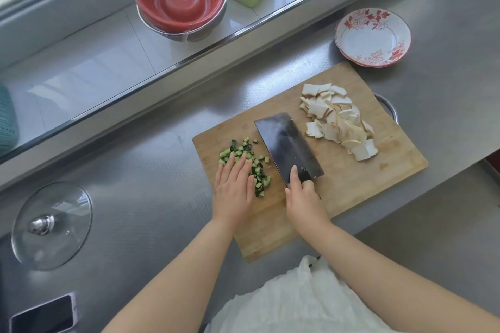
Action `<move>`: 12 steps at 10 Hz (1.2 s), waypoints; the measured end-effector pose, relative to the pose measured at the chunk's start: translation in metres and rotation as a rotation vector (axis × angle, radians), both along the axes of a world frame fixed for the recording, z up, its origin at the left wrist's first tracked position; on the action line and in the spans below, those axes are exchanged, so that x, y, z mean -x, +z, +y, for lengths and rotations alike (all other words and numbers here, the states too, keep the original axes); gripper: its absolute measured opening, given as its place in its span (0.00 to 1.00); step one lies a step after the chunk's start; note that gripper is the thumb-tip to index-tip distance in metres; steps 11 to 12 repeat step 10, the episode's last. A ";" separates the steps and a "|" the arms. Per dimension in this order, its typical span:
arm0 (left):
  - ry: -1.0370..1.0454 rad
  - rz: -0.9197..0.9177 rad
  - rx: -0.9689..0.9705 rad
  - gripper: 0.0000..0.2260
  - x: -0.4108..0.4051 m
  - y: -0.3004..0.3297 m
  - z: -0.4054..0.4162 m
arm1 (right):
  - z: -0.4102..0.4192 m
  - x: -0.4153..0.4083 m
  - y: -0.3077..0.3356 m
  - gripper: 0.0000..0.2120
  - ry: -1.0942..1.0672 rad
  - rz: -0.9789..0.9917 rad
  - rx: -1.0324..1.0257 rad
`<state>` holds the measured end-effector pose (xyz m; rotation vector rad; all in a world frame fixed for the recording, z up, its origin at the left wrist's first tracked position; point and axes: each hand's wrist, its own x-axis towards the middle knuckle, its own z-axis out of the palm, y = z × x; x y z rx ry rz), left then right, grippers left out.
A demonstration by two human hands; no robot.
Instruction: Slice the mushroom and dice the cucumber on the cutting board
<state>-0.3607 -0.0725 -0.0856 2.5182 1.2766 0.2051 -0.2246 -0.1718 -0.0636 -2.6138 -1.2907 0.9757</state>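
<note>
Bamboo cutting board [351,192] hangs over the tabletop's near edge. Left hand [234,192] lies flat, fingers straight, on the diced cucumber [243,155] at the board's left end. Right hand [304,197] is wrapped round the cleaver [288,146] handle, forefinger on the blade, blade mid-board between the piles. Sliced mushroom [338,121] sits heaped toward the board's far right corner. No whole cucumber or mushroom visible, so both cuts look done; probably only gathering left. Patterned bowl [373,38] beyond the board holds nothing.
</note>
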 end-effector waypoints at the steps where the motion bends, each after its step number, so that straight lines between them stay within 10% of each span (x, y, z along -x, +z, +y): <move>1: -0.019 0.059 0.013 0.22 0.001 -0.003 -0.003 | -0.006 0.001 -0.010 0.30 -0.002 0.021 0.029; 7: 0.039 0.153 0.156 0.22 -0.026 0.011 -0.004 | -0.002 -0.017 0.007 0.32 0.154 0.155 0.079; 10: 0.137 0.158 0.171 0.21 -0.042 0.021 -0.010 | 0.004 -0.114 0.146 0.16 -0.114 0.366 -0.502; 12: 0.137 0.158 0.171 0.21 -0.042 0.021 -0.010 | 0.004 -0.114 0.146 0.16 -0.114 0.366 -0.502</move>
